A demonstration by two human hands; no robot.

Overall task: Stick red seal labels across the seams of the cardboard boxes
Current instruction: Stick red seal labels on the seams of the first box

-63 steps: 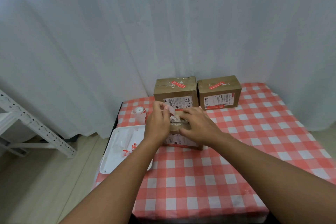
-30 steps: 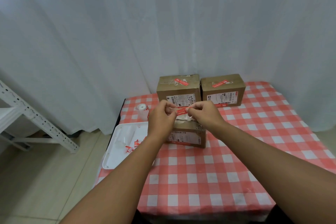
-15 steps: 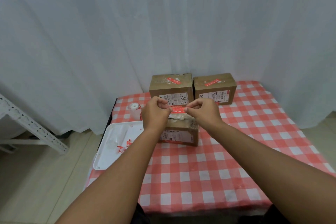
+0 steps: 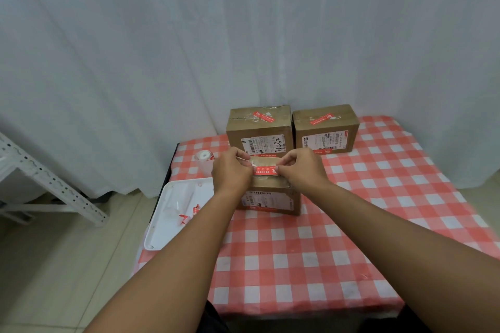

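- The red seal label (image 4: 266, 171) is held stretched left to right, one end pinched by the left hand (image 4: 231, 171), the other by the right hand (image 4: 303, 170).
- It lies directly over the near cardboard box (image 4: 270, 199); whether it touches cannot be told.
- A straight-down press is judged next.

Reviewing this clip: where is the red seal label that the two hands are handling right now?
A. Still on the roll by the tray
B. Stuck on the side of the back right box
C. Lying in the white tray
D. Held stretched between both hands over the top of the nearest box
D: the left hand and right hand each pinch one end of the red seal label, stretched over the top of the nearest box.
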